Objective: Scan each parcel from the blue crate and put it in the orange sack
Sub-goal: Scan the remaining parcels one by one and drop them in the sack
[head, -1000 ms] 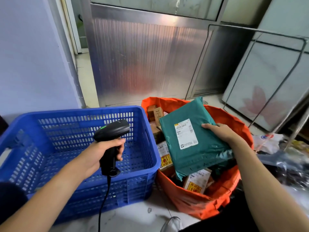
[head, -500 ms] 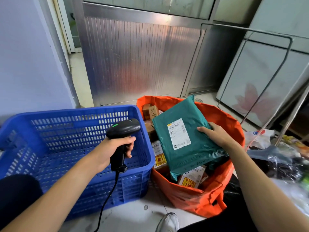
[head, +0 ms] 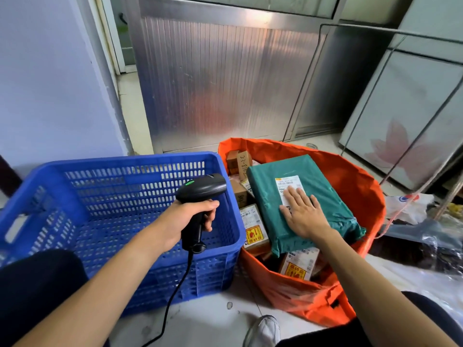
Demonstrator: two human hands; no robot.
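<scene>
In the head view, the blue crate [head: 125, 161] on your left shows no parcel inside, so the task looks nearly done. The green parcel [head: 313, 181] lies on top of the boxes [head: 253, 226] in the orange sack [head: 355, 186] on the right. Your right hand [head: 304, 214] rests flat on it, fingers straight. Your left hand [head: 190, 219] grips the scanner [head: 203, 189] over the crate.

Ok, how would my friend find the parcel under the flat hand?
Find the big orange sack beside the blue crate. On top of its pile, under the right hand, lies a flat green parcel. It is the only soft green bag; its neighbours are brown cardboard boxes.
</scene>
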